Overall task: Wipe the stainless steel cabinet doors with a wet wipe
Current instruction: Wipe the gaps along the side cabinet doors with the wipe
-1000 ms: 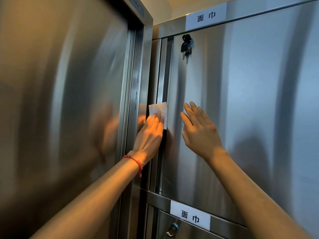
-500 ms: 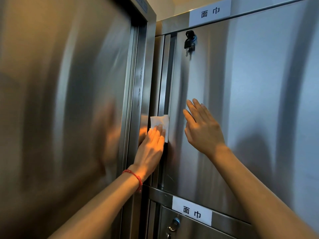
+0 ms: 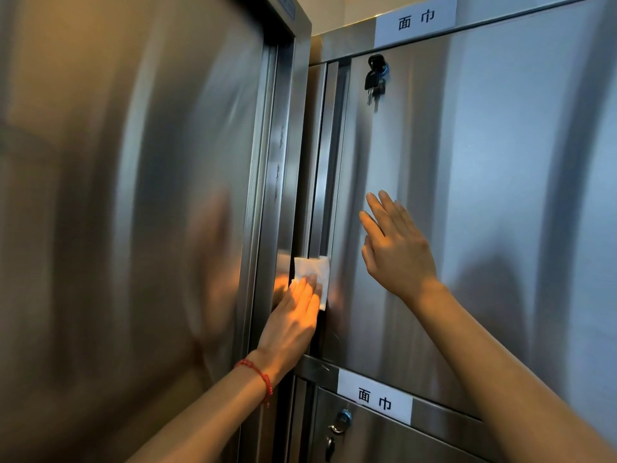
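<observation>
Where the view is filled on its left half, a broad stainless steel panel (image 3: 133, 212) stands at an angle, its sheen carrying a blurred reflection of the person's arm. Right of it stands the upper cabinet door (image 3: 484, 195), brushed steel, with a narrow vertical channel (image 3: 325, 155) running down its left edge beside the panel's frame. Below it, part of a lower cabinet door (image 3: 384, 442) shows. The right hand (image 3: 397, 243) lies flat against the upper door, fingers straight and close together, pointing up and to the left, holding nothing. The left hand (image 3: 292, 322) presses with straight fingers on the wet wipe (image 3: 312, 272), which sits across the lower part of the channel, at the left edge of the upper door, just above the fingertips; a red string bracelet (image 3: 258, 375) circles that wrist. A white label (image 3: 415, 18) with two black characters is fixed above the upper door, and a second label (image 3: 374, 396) like it sits on the rail between the doors. A black key (image 3: 375, 76) hangs in the lock near the upper door's top left corner. A small lock (image 3: 342, 421) shows on the lower door.
</observation>
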Motion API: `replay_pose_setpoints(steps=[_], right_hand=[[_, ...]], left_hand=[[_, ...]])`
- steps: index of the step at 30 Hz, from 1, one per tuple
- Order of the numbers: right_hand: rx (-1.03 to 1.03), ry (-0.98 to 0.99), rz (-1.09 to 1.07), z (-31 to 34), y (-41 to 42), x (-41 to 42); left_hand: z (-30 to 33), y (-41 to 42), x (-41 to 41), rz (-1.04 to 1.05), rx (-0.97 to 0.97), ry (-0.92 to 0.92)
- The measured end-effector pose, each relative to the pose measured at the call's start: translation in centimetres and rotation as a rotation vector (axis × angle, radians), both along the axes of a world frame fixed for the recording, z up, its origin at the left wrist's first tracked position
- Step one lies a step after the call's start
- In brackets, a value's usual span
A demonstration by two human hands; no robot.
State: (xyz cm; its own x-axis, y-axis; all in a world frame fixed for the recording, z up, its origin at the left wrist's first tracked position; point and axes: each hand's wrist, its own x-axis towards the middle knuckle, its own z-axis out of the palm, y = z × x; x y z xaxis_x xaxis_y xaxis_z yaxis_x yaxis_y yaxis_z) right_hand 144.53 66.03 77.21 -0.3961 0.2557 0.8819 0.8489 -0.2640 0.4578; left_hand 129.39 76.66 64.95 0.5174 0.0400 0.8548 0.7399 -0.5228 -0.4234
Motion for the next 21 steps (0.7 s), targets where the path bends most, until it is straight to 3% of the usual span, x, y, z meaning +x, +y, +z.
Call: replay_pose_setpoints(steps=[6, 12, 21], right_hand=[[-0.029, -0.02, 0.037, -1.4, -0.1, -0.1], [-0.07, -0.025, 0.076, -2.9, -0.3, -0.4], [-0.139, -0.019, 0.105, -5.2, -1.5, -0.9]], left_hand=[[-1.5, -0.5, -0.7, 0.056, -0.056, 0.065], [-1.0, -1.7, -1.1, -0.193, -0.071, -0.068], [-0.7, -3.2, -1.1, -0.247, -0.064, -0.069]])
